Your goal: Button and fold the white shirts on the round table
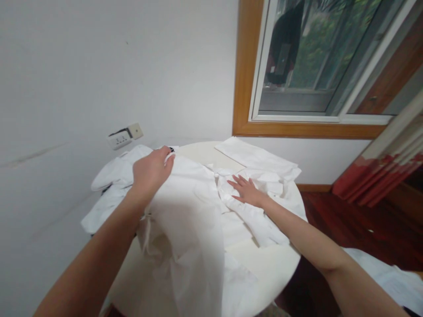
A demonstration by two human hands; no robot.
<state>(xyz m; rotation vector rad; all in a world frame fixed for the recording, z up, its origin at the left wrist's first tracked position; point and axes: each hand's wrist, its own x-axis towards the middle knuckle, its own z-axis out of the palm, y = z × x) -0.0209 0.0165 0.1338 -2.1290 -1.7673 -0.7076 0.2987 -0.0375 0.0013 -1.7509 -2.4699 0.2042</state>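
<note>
A white garment, which looks like a shirt, is spread loosely over a round cream table. My left hand is closed on its upper left part, and a small dark patch shows at the fingertips. The cloth hangs from that hand toward me, over the table's near side. With fingers spread, my right hand lies flat on the crumpled right part, close to a sleeve-like strip. The garment's collar and edges are hard to make out among the folds.
A folded white cloth lies at the table's far right. White clothes are heaped at the left, against the wall beneath a socket. Behind stands a wood-framed window, with a curtain at right. More white cloth appears lower right.
</note>
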